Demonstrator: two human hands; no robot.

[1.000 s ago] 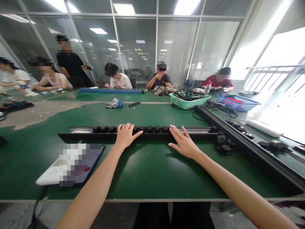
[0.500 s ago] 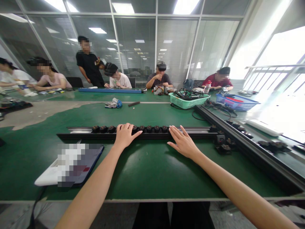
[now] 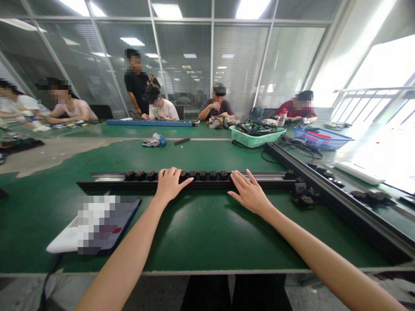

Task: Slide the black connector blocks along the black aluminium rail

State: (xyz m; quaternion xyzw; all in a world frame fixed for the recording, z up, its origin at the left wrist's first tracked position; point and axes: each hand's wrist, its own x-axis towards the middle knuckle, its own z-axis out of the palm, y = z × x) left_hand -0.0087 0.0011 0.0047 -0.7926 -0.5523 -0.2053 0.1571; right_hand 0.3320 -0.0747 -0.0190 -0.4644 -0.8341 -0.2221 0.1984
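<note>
Across the green table in front of me lies a long black rail (image 3: 207,185) with a silvery channel. Several black blocks with round tops (image 3: 202,175), which look like socket modules, sit in a row along it. My left hand (image 3: 168,183) rests over part of the row, thumb stretched to the right and fingertips draped over the blocks; those beneath are hidden. At the row's right end, my right hand (image 3: 249,192) lies with its fingers extended across the rail and its thumb apart. Neither hand is closed around anything.
A second long black rail (image 3: 337,203) runs along the right, with more black blocks (image 3: 304,201) beside it. A phone (image 3: 121,224) and a white device (image 3: 68,235) lie at left. Beyond are a green basket (image 3: 256,139), a blue basket (image 3: 324,140), gloves (image 3: 154,140) and several co-workers.
The standing person in the background has moved to the right, behind a seated co-worker. My hands and the rail show almost no movement.
</note>
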